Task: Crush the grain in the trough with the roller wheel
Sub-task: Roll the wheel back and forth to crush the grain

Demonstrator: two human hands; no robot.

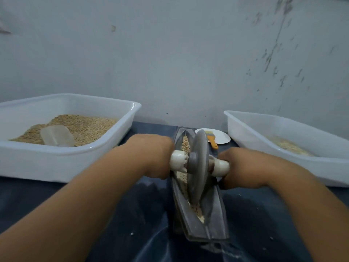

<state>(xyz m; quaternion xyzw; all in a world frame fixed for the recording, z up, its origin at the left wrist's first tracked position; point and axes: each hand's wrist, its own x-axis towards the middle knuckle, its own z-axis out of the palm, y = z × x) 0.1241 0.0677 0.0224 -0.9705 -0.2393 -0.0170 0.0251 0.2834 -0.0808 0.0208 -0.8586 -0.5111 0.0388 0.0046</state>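
- Nearest me, at 6 o'clock, is the near tip of the long grey boat-shaped metal trough [196, 220], lying on a dark blue cloth [132, 214] and running away toward 12.
- The grey metal disc roller wheel [199, 165] stands upright in the trough's groove, about midway along.
- Tan grain [186, 146] lies in the groove ahead of the wheel, with paler crushed meal behind it, nearer me.
- My left hand [153, 156] is wrapped round the white axle handle at 9 o'clock of the wheel; my right hand [243, 167] grips the handle at 3.
- I judge the wheel heavy and rigid, so its own weight should do the crushing; even pressure on both handles should keep it upright.
- The grain looks loose and light, likely to spill over the rim.
- At 10 o'clock a white plastic tub [117, 140] holds grain and a clear scoop [57, 136]; at 2 a second white tub [245, 129].
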